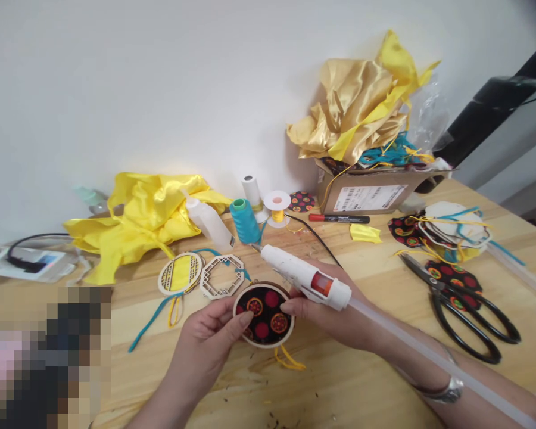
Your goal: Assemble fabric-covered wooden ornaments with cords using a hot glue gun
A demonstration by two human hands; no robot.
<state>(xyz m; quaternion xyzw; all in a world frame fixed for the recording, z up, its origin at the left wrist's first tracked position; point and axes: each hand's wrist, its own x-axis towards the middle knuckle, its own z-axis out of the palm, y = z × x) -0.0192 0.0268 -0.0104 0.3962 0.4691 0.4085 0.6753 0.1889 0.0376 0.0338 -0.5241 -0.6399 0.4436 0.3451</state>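
Observation:
A round wooden frame (265, 316) with dark patterned fabric inside is held between both hands. My left hand (218, 333) pinches its left edge, thumb on the fabric. My right hand (326, 310) has its thumb on the frame's right edge and also holds a white glue gun (308, 277), whose nozzle points to the upper left. A long translucent glue stick runs from the gun's rear over the right forearm. Yellow cord (289, 360) hangs below the frame. Just beyond lie an octagonal wooden lattice (222, 277) and a round frame with yellow fabric (181, 274).
Black scissors (464, 316) lie at the right beside patterned fabric pieces. A cardboard box (366, 189) heaped with cloth stands behind. Along the wall are yellow cloth (138, 217), a white bottle (211, 223) and a teal thread spool (245, 221). A black cable trails behind the glue gun.

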